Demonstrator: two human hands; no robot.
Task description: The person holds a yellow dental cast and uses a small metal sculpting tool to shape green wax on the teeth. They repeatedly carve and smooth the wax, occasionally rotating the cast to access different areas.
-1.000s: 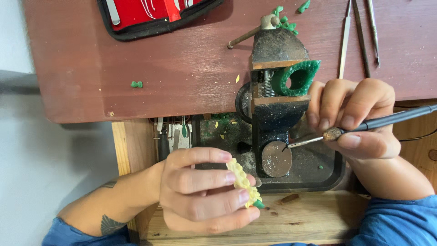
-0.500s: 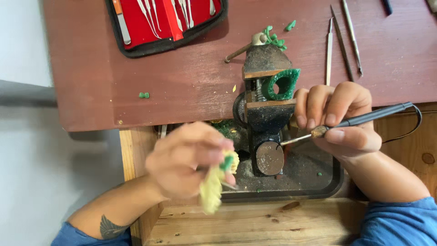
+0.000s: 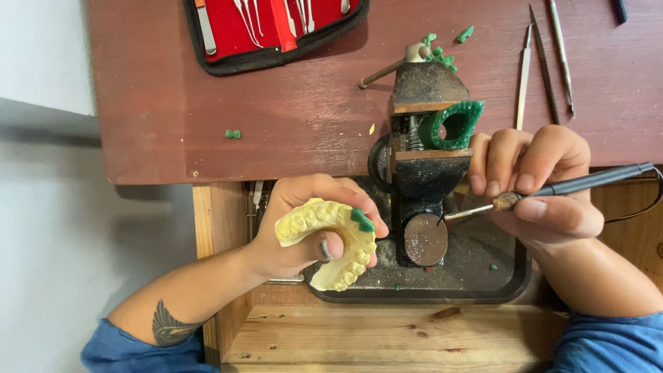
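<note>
Holding the yellow dental cast point(image 3: 330, 243) steady in the left hand point(image 3: 304, 228) above the dark tray point(image 3: 483, 280) matters; the right hand point(image 3: 539, 186), gripping the corded wax tool point(image 3: 552, 190), should approach the green wax bit point(image 3: 362, 220) slowly

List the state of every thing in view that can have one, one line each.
Left hand: shut on yellow dental cast, which carries a green wax piece.
Right hand: shut on corded wax tool, tip near vise.
Bench vise: clamping green wax ring.
Red instrument case: open.
Metal carving tools: lying loose on bench.
</note>
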